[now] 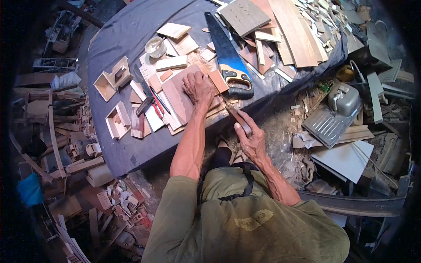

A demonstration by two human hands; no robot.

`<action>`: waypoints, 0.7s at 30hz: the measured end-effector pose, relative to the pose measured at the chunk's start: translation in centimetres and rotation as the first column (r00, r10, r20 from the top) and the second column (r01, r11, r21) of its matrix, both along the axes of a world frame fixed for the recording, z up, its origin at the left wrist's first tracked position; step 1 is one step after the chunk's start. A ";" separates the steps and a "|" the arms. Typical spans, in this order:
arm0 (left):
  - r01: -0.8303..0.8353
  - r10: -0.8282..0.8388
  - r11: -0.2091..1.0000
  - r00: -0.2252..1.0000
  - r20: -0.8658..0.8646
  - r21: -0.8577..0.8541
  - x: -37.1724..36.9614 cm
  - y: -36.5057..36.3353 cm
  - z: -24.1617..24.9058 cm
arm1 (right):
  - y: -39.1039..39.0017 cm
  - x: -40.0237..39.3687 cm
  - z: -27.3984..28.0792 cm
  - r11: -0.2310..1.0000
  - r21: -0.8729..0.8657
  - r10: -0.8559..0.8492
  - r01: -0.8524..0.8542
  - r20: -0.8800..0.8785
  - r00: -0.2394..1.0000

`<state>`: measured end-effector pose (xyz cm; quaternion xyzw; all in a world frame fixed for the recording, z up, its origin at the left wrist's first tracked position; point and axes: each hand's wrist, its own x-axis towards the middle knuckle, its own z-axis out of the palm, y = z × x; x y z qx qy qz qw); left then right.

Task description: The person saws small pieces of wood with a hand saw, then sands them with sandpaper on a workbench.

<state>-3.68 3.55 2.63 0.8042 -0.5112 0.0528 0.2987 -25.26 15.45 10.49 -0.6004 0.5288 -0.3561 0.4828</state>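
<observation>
My left hand (199, 90) presses down on a reddish-brown board (177, 90) near the table's front edge, fingers bent on its surface. In my right hand (251, 136) is a tool with a brown wooden handle (242, 122), its narrow front end reaching the edge of the wood. The fingers wrap round the handle. A small orange-brown wood piece (218, 80) lies to the right of my left hand. Beside it rests a handsaw (228, 55) with a blue and black blade and a black and yellow handle.
On the dark cloth-covered table (144, 155) are a glass jar (155, 47), red pliers (157, 105), a hammer (144, 106), small wooden boxes (118, 120) and stacked boards (296, 35). A metal sink (333, 114) and scrap wood (125, 204) lie on the floor.
</observation>
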 end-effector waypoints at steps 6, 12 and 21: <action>-0.004 0.004 1.000 1.000 -0.001 -0.028 -0.2 0.2 0.2 | 0.2 0.1 0.0 1.000 -0.012 0.020 -0.021 -0.068 0.997; 0.068 -0.069 0.989 0.998 -0.002 -0.132 0.2 0.0 -0.5 | -0.3 1.1 0.2 1.000 -0.014 -0.001 0.001 -0.034 0.999; 0.129 -0.123 0.978 0.991 0.048 -0.162 0.7 0.0 -0.6 | -1.6 2.4 2.4 0.997 -0.057 0.047 -0.045 0.038 0.998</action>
